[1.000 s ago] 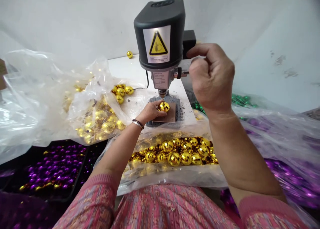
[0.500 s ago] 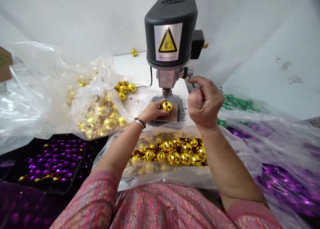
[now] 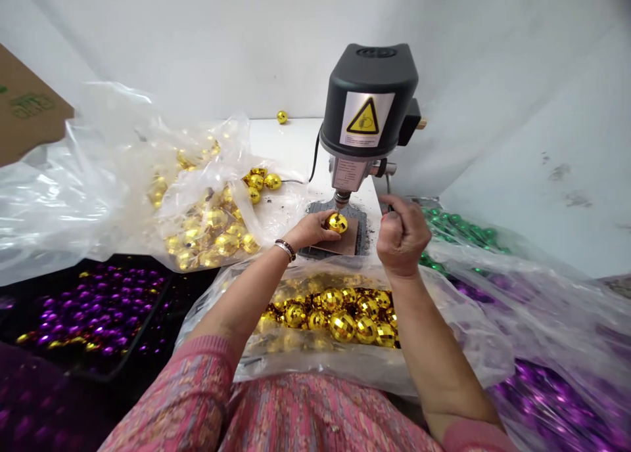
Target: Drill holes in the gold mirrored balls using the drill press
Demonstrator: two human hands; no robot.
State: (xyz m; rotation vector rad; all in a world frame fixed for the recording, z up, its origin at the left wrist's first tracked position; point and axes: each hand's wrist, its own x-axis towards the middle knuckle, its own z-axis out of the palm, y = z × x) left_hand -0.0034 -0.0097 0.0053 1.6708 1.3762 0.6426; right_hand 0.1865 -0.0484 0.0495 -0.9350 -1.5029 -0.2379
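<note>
My left hand (image 3: pixel 318 230) pinches a shiny gold faceted ball (image 3: pixel 337 224) between thumb and fingers. The ball sits on a brown board (image 3: pixel 348 240) on the grey base of a small black drill press (image 3: pixel 371 97). The drill bit (image 3: pixel 338 209) points down at the ball's top; whether its tip is inside I cannot tell. My right hand (image 3: pixel 403 236) is closed around the press's feed lever (image 3: pixel 388 186), on the machine's right side. Below both hands an open clear plastic bag (image 3: pixel 276 363) holds many gold balls (image 3: pixel 342 325).
Another plastic bag (image 3: pixel 113 150) of gold balls lies left on the white table (image 3: pixel 290 143), with one loose gold ball (image 3: pixel 282 117) behind. Purple beads (image 3: pixel 98 307) fill a black crate at lower left. Green beads (image 3: pixel 458 232) and bagged purple beads (image 3: pixel 557 399) lie right. A cardboard box (image 3: pixel 34 104) stands far left.
My view has shifted, so the press appears lower and further right. My right hand has come down and closer to the press with the lever. My left hand still holds the gold ball beneath the bit.
</note>
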